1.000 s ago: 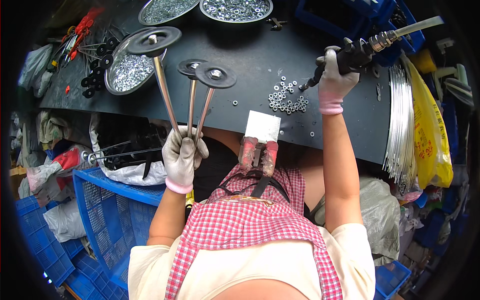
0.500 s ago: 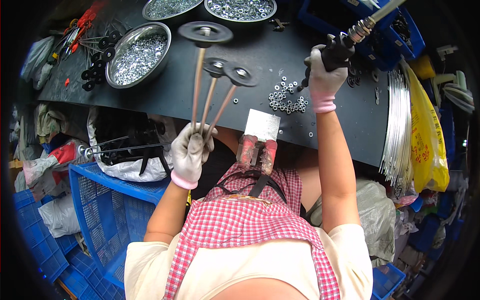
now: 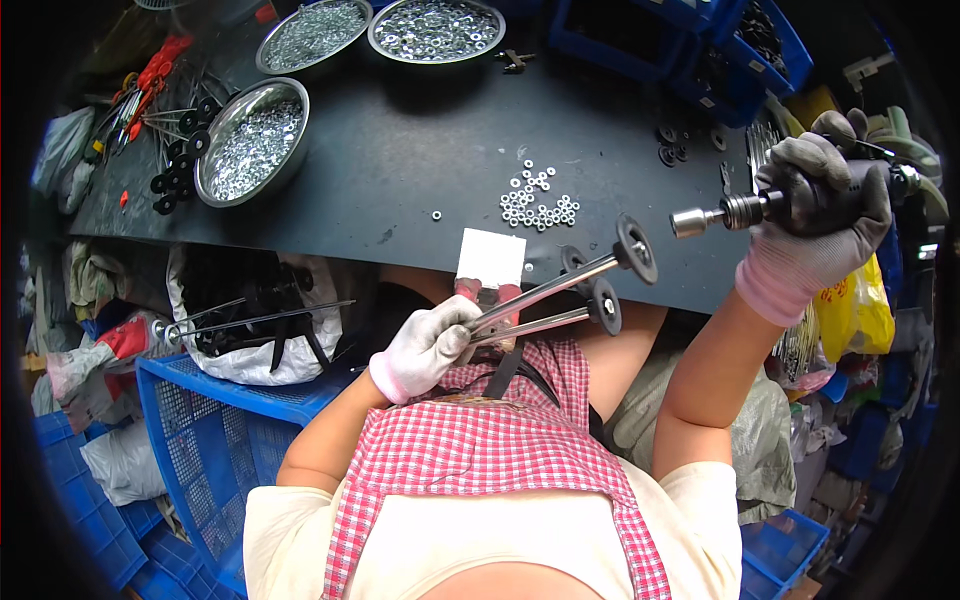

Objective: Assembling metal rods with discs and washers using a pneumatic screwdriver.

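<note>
My left hand, in a whitish glove with a pink cuff, is closed round the lower ends of several metal rods. These rods slant up to the right, and black round discs sit on their far ends. My right hand, gloved too, grips a black power nut driver above the right side of the table. Its silver socket points left toward the discs, apart from them. By my left hand, a pale metal plate stands at the table edge above red-wrapped jaws.
A small pile of nuts lies mid-table. Metal bowls of hardware stand at the far left and back. Blue bins line the back right. Disc-ended rods lie left. A blue crate is beside my left arm.
My left hand has tipped the rods from upright to slanting right and moved right. My right hand has swung the nut driver away from the nuts, right and nearer, its socket now pointing left.
</note>
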Action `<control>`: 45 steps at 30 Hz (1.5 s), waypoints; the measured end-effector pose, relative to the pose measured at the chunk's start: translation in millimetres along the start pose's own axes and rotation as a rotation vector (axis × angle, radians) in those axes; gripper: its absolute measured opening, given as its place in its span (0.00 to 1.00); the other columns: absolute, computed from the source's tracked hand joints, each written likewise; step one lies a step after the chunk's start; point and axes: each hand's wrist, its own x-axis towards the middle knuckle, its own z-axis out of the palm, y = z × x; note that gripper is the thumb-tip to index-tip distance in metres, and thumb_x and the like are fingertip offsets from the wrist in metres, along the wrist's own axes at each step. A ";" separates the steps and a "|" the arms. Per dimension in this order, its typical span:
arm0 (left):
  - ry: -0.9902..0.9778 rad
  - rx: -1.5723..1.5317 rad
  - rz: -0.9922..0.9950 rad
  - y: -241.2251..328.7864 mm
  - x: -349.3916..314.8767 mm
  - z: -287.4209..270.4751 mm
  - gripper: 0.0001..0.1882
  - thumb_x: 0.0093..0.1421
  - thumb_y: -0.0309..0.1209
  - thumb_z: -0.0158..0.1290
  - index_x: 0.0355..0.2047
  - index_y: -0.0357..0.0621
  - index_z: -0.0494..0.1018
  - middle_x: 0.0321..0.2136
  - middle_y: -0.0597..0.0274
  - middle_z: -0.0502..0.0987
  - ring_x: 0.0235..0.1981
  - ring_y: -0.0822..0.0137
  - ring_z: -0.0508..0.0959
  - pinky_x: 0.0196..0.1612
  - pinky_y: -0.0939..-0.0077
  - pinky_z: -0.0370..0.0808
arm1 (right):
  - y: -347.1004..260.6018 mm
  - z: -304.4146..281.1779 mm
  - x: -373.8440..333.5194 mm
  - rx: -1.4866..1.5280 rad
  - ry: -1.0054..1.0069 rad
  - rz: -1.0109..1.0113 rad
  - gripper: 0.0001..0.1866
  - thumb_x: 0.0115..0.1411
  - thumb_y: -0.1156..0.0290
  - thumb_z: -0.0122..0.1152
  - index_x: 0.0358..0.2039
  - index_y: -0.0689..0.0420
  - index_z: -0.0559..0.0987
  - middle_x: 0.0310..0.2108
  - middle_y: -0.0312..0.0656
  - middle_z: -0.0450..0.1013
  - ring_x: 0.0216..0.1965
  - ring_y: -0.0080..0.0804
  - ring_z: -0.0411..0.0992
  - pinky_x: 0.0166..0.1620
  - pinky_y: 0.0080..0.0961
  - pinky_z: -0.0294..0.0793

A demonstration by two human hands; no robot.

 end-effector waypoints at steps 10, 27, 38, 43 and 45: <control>-0.003 0.072 -0.044 8.4 -4.6 7.0 0.29 0.57 0.55 0.41 0.21 0.38 0.67 0.10 0.68 0.65 0.10 0.79 0.62 0.14 0.84 0.57 | 9.2 11.4 -13.7 0.026 -0.015 0.096 0.21 0.52 0.64 0.54 0.41 0.60 0.60 0.22 0.37 0.64 0.22 0.22 0.63 0.12 0.09 0.55; -0.060 0.299 -0.012 9.0 2.2 13.8 0.32 0.58 0.59 0.34 0.20 0.38 0.64 0.11 0.60 0.57 0.12 0.68 0.59 0.17 0.75 0.57 | 2.7 15.7 -22.4 -0.166 -0.202 -0.019 0.20 0.56 0.66 0.44 0.48 0.61 0.60 0.26 0.40 0.62 0.22 0.24 0.64 0.26 0.24 0.66; -0.080 0.337 0.000 11.4 5.5 17.8 0.28 0.60 0.53 0.36 0.21 0.38 0.65 0.13 0.52 0.62 0.15 0.50 0.63 0.21 0.70 0.63 | -0.7 15.1 -25.8 -0.172 -0.126 -0.021 0.18 0.55 0.68 0.47 0.45 0.62 0.61 0.22 0.36 0.57 0.22 0.23 0.62 0.28 0.24 0.64; -0.067 0.334 0.014 10.3 5.5 20.6 0.29 0.59 0.54 0.37 0.21 0.37 0.65 0.13 0.53 0.62 0.15 0.54 0.63 0.21 0.71 0.63 | -5.1 10.4 -24.4 -0.172 -0.173 -0.020 0.18 0.56 0.67 0.46 0.45 0.61 0.61 0.23 0.38 0.60 0.22 0.24 0.64 0.29 0.26 0.66; -0.062 0.332 0.021 10.9 5.4 21.0 0.29 0.59 0.54 0.37 0.21 0.37 0.65 0.13 0.53 0.62 0.14 0.55 0.62 0.21 0.71 0.63 | -6.1 8.2 -24.1 -0.155 -0.210 -0.007 0.18 0.57 0.65 0.45 0.46 0.59 0.61 0.24 0.41 0.64 0.22 0.25 0.66 0.29 0.28 0.68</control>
